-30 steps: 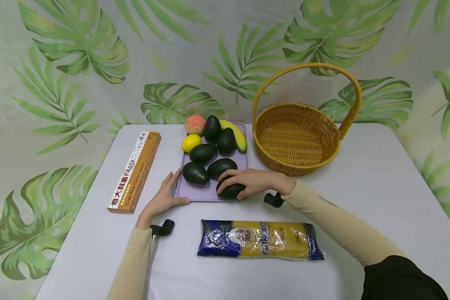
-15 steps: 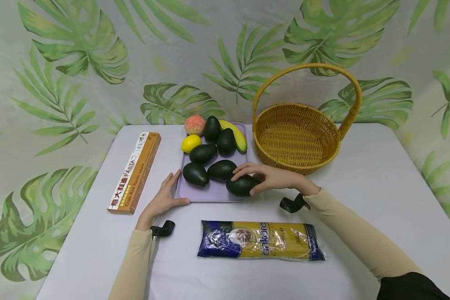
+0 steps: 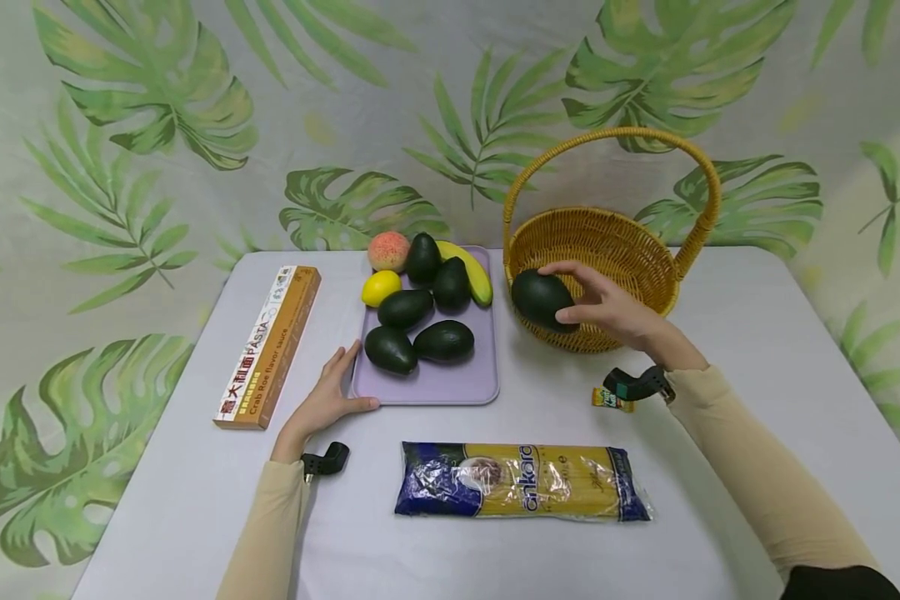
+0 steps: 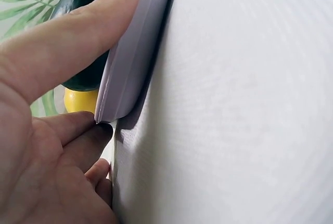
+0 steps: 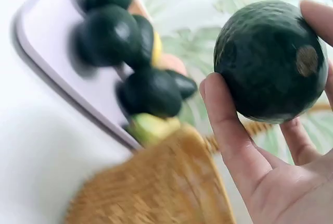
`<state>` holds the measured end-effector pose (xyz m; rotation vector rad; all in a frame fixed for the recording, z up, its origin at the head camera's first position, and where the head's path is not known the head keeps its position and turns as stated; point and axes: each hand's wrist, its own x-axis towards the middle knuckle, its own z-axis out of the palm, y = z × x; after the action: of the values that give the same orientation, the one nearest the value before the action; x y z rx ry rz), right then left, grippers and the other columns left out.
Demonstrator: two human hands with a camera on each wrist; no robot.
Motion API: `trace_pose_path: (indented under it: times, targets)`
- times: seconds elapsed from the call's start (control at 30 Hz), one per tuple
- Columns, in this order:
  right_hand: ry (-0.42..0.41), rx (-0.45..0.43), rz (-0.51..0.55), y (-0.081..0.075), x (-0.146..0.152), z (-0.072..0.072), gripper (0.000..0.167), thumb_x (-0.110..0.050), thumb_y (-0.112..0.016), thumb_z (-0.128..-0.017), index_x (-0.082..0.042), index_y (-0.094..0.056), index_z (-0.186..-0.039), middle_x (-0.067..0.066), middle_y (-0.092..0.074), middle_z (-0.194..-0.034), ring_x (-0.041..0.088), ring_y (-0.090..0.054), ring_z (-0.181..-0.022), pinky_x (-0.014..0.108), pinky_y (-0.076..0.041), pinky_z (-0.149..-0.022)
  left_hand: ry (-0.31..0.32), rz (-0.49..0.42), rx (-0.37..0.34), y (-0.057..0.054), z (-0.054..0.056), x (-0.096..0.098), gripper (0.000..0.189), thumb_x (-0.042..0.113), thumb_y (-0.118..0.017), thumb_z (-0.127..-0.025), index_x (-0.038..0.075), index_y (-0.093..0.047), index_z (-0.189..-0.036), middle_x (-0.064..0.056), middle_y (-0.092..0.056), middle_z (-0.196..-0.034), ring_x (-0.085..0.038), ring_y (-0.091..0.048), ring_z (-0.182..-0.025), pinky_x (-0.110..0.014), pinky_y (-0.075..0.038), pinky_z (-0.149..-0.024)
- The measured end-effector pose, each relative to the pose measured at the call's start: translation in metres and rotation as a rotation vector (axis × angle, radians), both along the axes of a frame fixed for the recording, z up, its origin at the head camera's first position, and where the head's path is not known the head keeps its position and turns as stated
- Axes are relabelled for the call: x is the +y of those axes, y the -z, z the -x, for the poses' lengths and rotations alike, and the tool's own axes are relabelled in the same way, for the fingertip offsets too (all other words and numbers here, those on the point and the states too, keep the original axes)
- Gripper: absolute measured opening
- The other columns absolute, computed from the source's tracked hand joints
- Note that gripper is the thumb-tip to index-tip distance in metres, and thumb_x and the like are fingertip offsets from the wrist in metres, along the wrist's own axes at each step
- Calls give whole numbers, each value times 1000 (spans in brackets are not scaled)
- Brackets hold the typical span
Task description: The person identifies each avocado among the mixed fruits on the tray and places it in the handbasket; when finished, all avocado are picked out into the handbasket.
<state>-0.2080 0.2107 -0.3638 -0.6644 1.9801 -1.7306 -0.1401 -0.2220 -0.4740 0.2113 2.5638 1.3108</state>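
Observation:
In the head view my right hand (image 3: pixel 613 310) grips an avocado (image 3: pixel 543 300) in the air at the front left rim of the wicker basket (image 3: pixel 592 337). The right wrist view has that same avocado (image 5: pixel 270 62) between thumb and fingertips, its brown stem end showing. My left hand (image 3: pixel 328 402) stays at the near left corner of the lilac tray (image 3: pixel 461 390), fingers spread along its left side and thumb on the front edge. Several avocados (image 3: pixel 444 341), a lemon (image 3: pixel 381 288), a peach (image 3: pixel 388 251) and a banana (image 3: pixel 474 275) lie on this tray.
A bag of spaghetti (image 3: pixel 525 481) lies in front of the tray. To the left is a pasta box (image 3: pixel 268 348). A small yellow-green packet (image 3: pixel 609 400) lies under the right wrist. The basket's tall handle (image 3: pixel 615 132) arches above it.
My right hand has lifted the avocado off the tray's near right corner and carried it right and back to the basket. The small packet has come into view. The left hand has not moved.

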Motion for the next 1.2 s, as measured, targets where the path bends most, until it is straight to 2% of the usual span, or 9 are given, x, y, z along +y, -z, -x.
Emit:
trace_pose_path:
  times: [0.13, 0.23, 0.57, 0.77, 0.9, 1.1, 1.2]
  targets:
    - [91, -19, 24, -6, 12, 11, 48, -2, -57, -92, -22, -45, -135, 7, -22, -146, 29, -49, -114, 32, -50, -86, -3, 0, -4, 0, -1, 0, 104, 28, -79, -77, 8, -12, -154, -27, 2, -155, -44, 1, -141, -64, -8, -108]
    - [138, -25, 33, -8, 16, 22, 50, -3, -56, -94, -22, -44, -138, 5, -23, -145, 28, -43, -119, 32, -50, -85, -8, -1, -7, 0, 0, 0, 104, 28, -80, -77, 8, -13, -154, -26, 2, -155, -43, 1, -142, -63, -8, -108]
    - [297, -104, -5, -7, 18, 66, 58, -14, -56, -97, -20, -32, -148, 5, -19, -145, 28, -40, -123, 32, -46, -85, -10, -1, -10, 1, 0, 1, 103, 27, -80, -77, 9, -14, -154, -27, 1, -155, -43, 0, -141, -63, -9, -108]
    - [328, -142, -19, 0, 16, 87, 55, -14, -50, -99, -18, -28, -150, 9, -16, -148, 30, -48, -114, 35, -47, -86, -7, 9, -12, 1, 1, 0, 103, 27, -80, -78, 8, -13, -154, -28, 2, -155, -44, 0, -141, -63, -8, -108]
    - [349, -172, -54, 4, 12, 98, 58, -12, -50, -99, -18, -26, -151, 10, -14, -152, 32, -49, -113, 35, -49, -85, -10, 14, -15, 2, 3, -1, 103, 28, -80, -78, 9, -13, -154, -27, 2, -155, -44, 0, -141, -63, -8, -108]
    - [397, -195, -103, 10, 6, 109, 61, -9, -54, -97, -17, -27, -151, 11, -10, -155, 39, -44, -121, 46, -45, -94, -9, -9, 1, 3, 1, 0, 105, 34, -80, -76, 11, -14, -155, -27, 2, -155, -44, 0, -141, -64, -7, -108]
    - [421, -180, -149, 14, 2, 112, 60, -7, -54, -96, -16, -30, -150, 13, -13, -154, 36, -48, -112, 48, -44, -94, -7, -16, 18, 3, 0, 0, 107, 38, -80, -74, 12, -14, -155, -29, 0, -154, -46, -1, -140, -66, -8, -106]
